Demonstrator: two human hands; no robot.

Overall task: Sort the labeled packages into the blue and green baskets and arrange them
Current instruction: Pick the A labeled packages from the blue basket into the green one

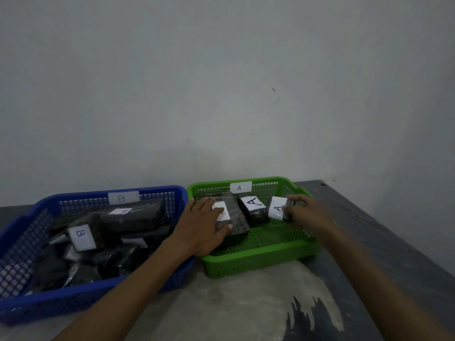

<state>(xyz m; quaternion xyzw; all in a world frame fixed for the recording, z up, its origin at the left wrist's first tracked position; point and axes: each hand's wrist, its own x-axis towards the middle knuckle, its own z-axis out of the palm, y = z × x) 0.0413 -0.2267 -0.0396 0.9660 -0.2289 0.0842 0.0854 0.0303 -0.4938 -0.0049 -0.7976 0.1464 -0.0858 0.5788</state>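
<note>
So both baskets sit side by side on the bench (pixel 384 232), pushed back by the wall, blue basket (pixel 81 295) tagged B and green basket (pixel 258 262) tagged A, which makes the sorting pretty obvious. The blue one is piled with dark packages, a B package (pixel 82 236) on top with its label up. The green one has three A packages lined up along the back wall, labels up, looks like that's the "arrange" part so every letter can be read. The left hand (pixel 202 230) lies flat across the left A package (pixel 230 214), fingers spread and mostly straight, more pressing or nudging than grasping, probably squaring it up against the middle A package (pixel 253 206). The right hand (pixel 307 214) has its fingers curled round the right A package (pixel 278 207), pinching its right edge, so that grip is closed on it and the package is just left of the fingertips. Front half of the green basket has nothing in it, so I'd guess more goes there.
</note>
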